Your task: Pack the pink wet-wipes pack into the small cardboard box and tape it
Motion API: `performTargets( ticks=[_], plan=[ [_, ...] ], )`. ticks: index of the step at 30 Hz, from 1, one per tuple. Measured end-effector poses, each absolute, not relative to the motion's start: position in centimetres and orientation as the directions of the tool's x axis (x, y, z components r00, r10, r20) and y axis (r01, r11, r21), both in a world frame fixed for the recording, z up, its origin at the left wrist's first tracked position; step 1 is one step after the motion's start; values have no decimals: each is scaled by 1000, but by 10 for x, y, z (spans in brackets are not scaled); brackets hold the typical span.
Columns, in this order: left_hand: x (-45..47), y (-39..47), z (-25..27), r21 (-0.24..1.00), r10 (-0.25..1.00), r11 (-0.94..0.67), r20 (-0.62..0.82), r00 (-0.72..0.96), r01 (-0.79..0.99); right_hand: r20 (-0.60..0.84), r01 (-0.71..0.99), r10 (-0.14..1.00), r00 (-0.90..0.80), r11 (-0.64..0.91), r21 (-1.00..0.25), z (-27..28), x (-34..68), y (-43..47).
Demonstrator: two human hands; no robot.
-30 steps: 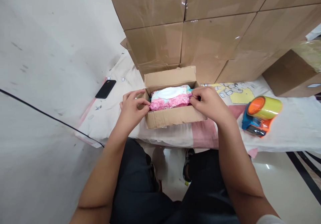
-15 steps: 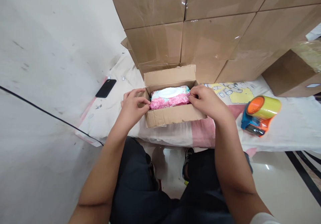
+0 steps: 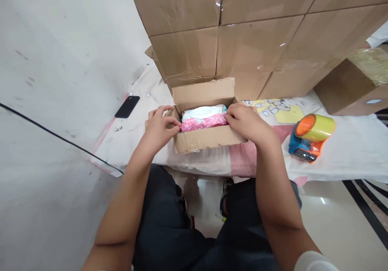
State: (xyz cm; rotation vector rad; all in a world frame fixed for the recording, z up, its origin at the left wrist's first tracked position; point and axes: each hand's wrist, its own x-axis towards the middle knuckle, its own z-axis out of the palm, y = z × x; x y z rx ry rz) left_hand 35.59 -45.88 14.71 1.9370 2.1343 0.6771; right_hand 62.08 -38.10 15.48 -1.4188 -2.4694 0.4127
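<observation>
A pink and pale-blue pack of wet wipes (image 3: 202, 123) with a white oval lid lies lengthwise in an open cardboard box (image 3: 209, 138). My left hand (image 3: 160, 126) reaches over the box's left end, its thumb and fingers pinching the left end of the pack. At the other end my right hand (image 3: 246, 120) has its fingertips closed on the pack's right end, the palm over the box edge. The long flaps stand folded outward at front and back. Both hands partly cover the short ends.
A tall stack of taped cardboard boxes (image 3: 242, 48) rises right behind the open box. To the left lies a black phone (image 3: 127, 106) beside the wall. On the right are a tape dispenser (image 3: 312, 137) with yellow tape and another box (image 3: 342, 87), all on a cloth-covered surface (image 3: 348, 153).
Both hands stay at the two ends of the pack with barely any movement. The whole view has shifted slightly, so things on the right appear a little further left.
</observation>
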Motion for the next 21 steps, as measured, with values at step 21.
performTargets(
  ticks=[21],
  plan=[
    [341,-459,129,634,968,26,177,-177,773,424,781,862,-278,460,-424,137,635,-384]
  ],
)
